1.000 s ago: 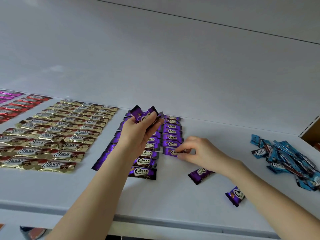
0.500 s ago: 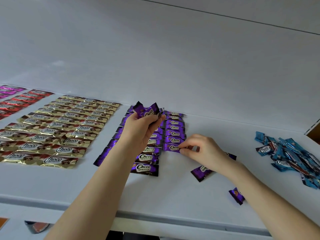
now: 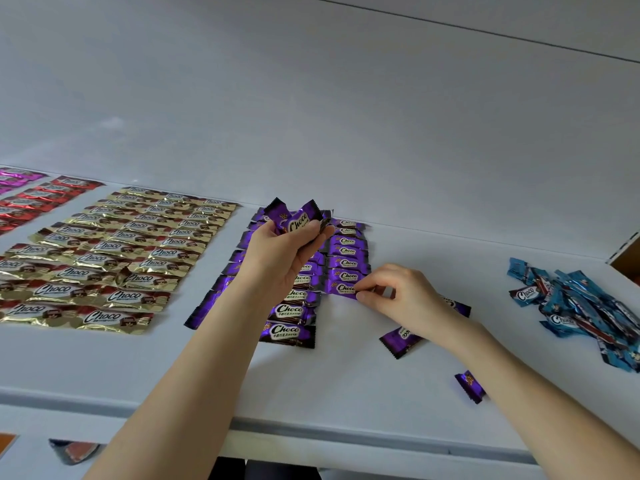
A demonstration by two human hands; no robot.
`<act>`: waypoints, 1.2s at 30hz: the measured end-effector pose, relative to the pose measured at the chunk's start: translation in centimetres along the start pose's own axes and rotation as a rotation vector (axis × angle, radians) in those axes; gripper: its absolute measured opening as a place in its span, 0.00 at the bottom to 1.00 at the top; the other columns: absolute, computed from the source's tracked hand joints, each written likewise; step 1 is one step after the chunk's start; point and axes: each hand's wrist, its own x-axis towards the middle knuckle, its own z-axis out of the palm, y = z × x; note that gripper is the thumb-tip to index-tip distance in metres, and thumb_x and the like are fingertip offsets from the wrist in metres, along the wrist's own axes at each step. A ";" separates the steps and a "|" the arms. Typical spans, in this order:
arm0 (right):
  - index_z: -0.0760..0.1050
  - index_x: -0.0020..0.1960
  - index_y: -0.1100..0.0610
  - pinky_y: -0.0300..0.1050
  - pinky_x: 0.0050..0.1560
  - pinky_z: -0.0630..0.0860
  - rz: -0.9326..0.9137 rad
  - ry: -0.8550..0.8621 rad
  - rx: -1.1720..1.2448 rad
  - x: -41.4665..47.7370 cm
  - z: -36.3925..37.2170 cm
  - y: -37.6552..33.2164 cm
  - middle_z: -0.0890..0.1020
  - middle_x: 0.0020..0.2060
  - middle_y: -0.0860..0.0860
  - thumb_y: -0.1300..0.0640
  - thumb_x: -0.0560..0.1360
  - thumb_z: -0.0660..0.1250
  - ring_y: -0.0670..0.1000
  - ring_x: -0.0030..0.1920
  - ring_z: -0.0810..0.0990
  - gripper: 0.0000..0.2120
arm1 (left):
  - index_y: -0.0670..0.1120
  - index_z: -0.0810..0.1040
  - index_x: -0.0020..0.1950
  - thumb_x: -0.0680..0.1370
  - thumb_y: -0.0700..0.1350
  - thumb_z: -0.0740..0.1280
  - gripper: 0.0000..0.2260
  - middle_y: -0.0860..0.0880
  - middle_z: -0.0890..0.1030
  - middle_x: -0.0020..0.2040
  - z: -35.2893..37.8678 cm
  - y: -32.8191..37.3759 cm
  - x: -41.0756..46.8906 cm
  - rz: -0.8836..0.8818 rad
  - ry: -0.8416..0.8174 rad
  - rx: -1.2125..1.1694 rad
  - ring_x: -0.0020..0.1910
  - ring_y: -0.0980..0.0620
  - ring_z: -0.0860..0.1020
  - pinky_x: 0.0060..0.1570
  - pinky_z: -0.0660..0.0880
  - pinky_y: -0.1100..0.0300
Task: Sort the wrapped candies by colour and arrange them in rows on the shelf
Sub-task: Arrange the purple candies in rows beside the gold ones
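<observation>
From the head view, we risk knocking the purple rows askew. Our left hand grips a bunch of purple candies right above them, and one could slip out and drop. Our right hand seems to pinch the end candy of the right-hand row, mid-shelf; a tug would skew it. The wrappers are glossy purple foil with crimped ends and a white "Choco" label. Loose candies lie nearer the front edge.

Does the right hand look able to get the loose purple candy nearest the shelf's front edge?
Probably yes: the loose purple candy lies uncovered on the shelf close by, though the right hand is busy pinching a row candy.
</observation>
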 end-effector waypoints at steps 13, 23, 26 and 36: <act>0.82 0.49 0.56 0.25 0.40 0.67 0.018 0.031 0.053 0.1 -0.1 0.3 0.76 0.38 0.39 0.60 0.72 0.70 0.38 0.38 0.75 0.06 | 0.36 0.72 0.50 0.75 0.32 0.66 0.06 0.43 0.78 0.35 0.2 0.1 -0.4 -0.001 0.039 0.106 0.27 0.55 0.79 0.27 0.75 0.67; 0.77 0.46 0.53 0.40 0.37 0.73 0.172 0.108 0.728 0.5 -2.4 -1.8 0.82 0.38 0.49 0.54 0.75 0.64 0.44 0.36 0.79 0.04 | 0.37 0.74 0.45 0.73 0.28 0.66 0.05 0.42 0.83 0.34 1.2 -0.3 -1.9 -0.145 -0.271 0.377 0.31 0.52 0.82 0.31 0.78 0.67; 0.77 0.45 0.53 0.38 0.36 0.73 0.164 0.086 0.700 0.4 -2.2 -1.9 0.82 0.33 0.46 0.57 0.76 0.64 0.44 0.35 0.78 0.04 | 0.37 0.76 0.45 0.73 0.29 0.66 0.05 0.43 0.83 0.35 1.2 -0.2 -1.9 -0.135 -0.271 0.399 0.32 0.52 0.82 0.31 0.78 0.66; 0.76 0.45 0.56 0.36 0.36 0.74 0.168 0.150 0.869 0.2 -2.4 -1.7 0.81 0.37 0.51 0.61 0.73 0.67 0.45 0.35 0.79 0.02 | 0.38 0.74 0.43 0.73 0.33 0.67 0.03 0.44 0.82 0.31 1.4 -0.2 -2.0 -0.156 -0.194 0.349 0.27 0.53 0.80 0.28 0.79 0.64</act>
